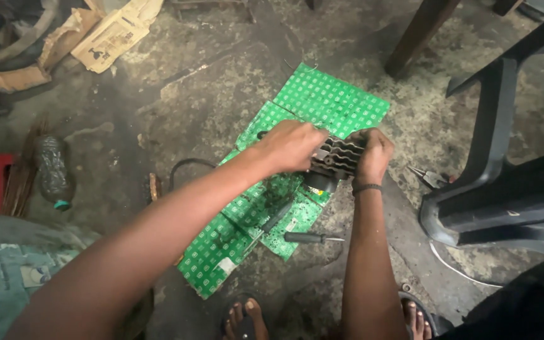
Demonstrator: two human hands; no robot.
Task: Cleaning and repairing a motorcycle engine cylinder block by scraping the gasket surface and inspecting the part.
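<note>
Both hands, left hand (294,146) and right hand (373,154), gripping a dark finned engine cylinder (338,157) above green patterned cardboard (332,101); screwdriver (310,238) below, pliers (429,177) just right, on the floor (177,107).

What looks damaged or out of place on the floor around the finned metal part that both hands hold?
The green patterned cardboard under the finned metal part is torn and flattened, lying askew on the dirty floor. A screwdriver and pliers lie loose beside it. The left hand and right hand grip the part.
</note>
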